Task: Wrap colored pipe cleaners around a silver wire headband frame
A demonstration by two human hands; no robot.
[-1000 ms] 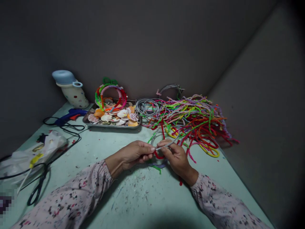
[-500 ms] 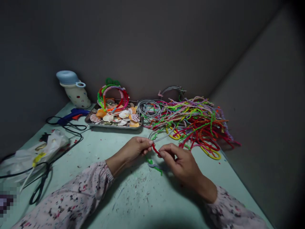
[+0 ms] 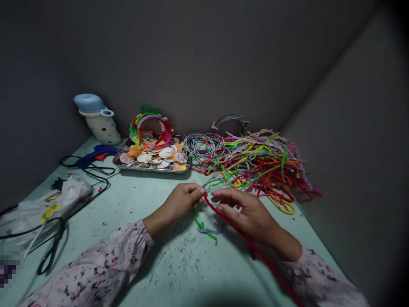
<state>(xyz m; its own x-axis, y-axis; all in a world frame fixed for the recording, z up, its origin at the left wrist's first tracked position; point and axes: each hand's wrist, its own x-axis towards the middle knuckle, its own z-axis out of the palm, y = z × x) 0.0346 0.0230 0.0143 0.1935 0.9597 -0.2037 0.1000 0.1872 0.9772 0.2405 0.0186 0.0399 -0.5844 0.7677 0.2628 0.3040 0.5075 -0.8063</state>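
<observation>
My left hand (image 3: 180,201) is closed in a pinch on the end of a grey wire hoop (image 3: 220,184) and on the end of a red pipe cleaner (image 3: 252,249). That red pipe cleaner runs back from the pinch, under my right hand (image 3: 247,211) and along my right forearm. My right hand is curled over it, thumb and fingers close to the pinch. Green and lilac pipe cleaner scraps (image 3: 206,228) lie on the table just below both hands.
A big heap of coloured pipe cleaners (image 3: 262,164) lies behind the hands. A metal tray (image 3: 150,168) of shells carries wrapped hoops (image 3: 150,128). Grey wire hoops (image 3: 200,145), a blue glue gun (image 3: 96,153), a bottle (image 3: 96,119), scissors (image 3: 51,251) and a plastic bag (image 3: 41,209) sit to the left.
My right hand let go of the grey hoop and drew a red pipe cleaner out long towards me. My left hand kept its pinch in nearly the same place.
</observation>
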